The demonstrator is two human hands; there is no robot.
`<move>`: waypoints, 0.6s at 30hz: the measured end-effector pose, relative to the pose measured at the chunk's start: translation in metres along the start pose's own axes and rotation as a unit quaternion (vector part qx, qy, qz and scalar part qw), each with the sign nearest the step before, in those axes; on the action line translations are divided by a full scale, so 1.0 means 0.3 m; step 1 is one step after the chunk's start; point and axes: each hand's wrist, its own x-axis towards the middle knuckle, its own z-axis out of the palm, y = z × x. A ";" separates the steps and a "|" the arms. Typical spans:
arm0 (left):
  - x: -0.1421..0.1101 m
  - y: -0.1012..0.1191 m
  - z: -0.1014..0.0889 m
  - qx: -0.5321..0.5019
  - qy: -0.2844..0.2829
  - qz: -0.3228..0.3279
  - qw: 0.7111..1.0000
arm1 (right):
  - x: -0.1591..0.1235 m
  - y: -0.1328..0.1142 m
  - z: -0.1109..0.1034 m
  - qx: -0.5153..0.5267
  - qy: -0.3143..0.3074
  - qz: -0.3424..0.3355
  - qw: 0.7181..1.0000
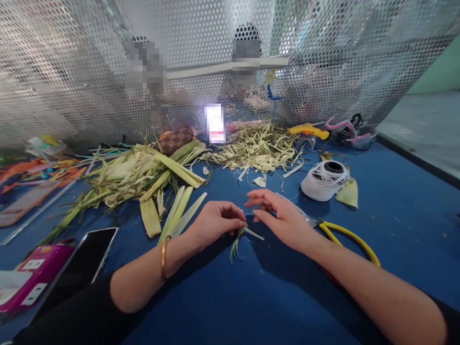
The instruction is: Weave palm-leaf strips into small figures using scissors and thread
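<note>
Near the middle of the table, my left hand (pixel 219 221) pinches a small bundle of green husk strips (pixel 235 248) between thumb and fingers. The strips' thin ends hang down, and a pale stem points right. Just to the right, my right hand (pixel 282 218) has its fingers curled toward the thumb. A fine white thread (pixel 249 214) runs between the two hands, seemingly pinched by the right one. Behind the right hand stands a spool of white thread (pixel 316 183). Pliers or cutters with yellow handles (pixel 354 235) lie partly hidden under my right forearm.
Piles of husk leaves (pixel 122 170) and shredded strips (pixel 264 146) lie at the back. A glue gun (pixel 309 130) is at the back right. On the left are a dark phone (pixel 84 258) and a magenta case (pixel 46 270). A perforated screen (pixel 201 28) rises behind the blue table (pixel 230 306).
</note>
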 end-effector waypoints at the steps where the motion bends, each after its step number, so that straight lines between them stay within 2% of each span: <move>1: 0.001 -0.004 0.001 0.001 -0.006 0.011 1.000 | 0.002 0.003 0.004 0.022 -0.004 -0.003 1.000; 7: 0.004 -0.017 0.001 0.033 -0.007 0.074 0.997 | 0.002 0.019 0.020 -0.001 -0.066 -0.014 0.998; 15: 0.004 -0.010 -0.003 0.089 0.026 0.081 0.992 | -0.003 0.020 0.016 -0.087 -0.081 -0.026 0.993; 18: 0.002 -0.003 -0.004 0.077 0.019 0.066 0.995 | -0.006 0.014 0.016 -0.116 -0.074 -0.039 0.990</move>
